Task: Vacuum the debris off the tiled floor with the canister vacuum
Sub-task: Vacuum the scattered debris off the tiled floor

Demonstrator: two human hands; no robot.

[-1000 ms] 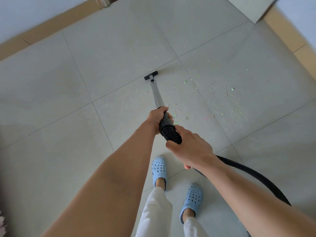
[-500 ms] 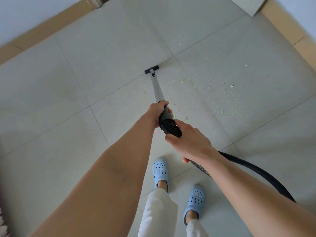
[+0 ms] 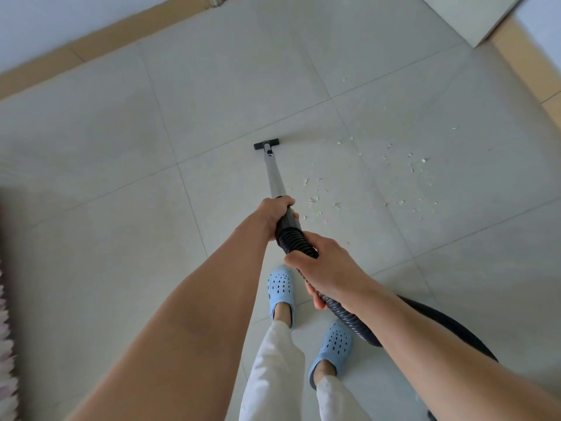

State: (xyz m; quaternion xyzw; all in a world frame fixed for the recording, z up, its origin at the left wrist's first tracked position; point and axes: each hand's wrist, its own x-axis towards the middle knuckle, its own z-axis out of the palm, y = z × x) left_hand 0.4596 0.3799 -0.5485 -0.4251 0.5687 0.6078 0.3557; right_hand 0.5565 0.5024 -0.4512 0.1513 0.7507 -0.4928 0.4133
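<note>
- Since the earlier pictures, the black nozzle (image 3: 267,145) had slid left along the tile line, and the little bits near its left side were gone.
- Both hands held the vacuum. The left hand (image 3: 274,212) had its fingers wrapped tight round the grey pipe (image 3: 274,177), just where it met the hose.
- The right hand (image 3: 324,273) had its fingers curled round the black bumpy hose (image 3: 296,240), a bit lower down.
- The nozzle sat flat on the tiled floor (image 3: 121,141), right at a line between tiles.
- The job looked only partly done. The floor near the nozzle and to its left looked clean.
- Lots of small green and pink bits (image 3: 391,177) were left on the tile to the right of the pipe, well apart from the nozzle. I think that patch came next.
- The vacuum's round body, where the dirt goes, was not in view, so I could not tell how full it was.
- Two blue shoes (image 3: 280,288) stood under the hose.
</note>
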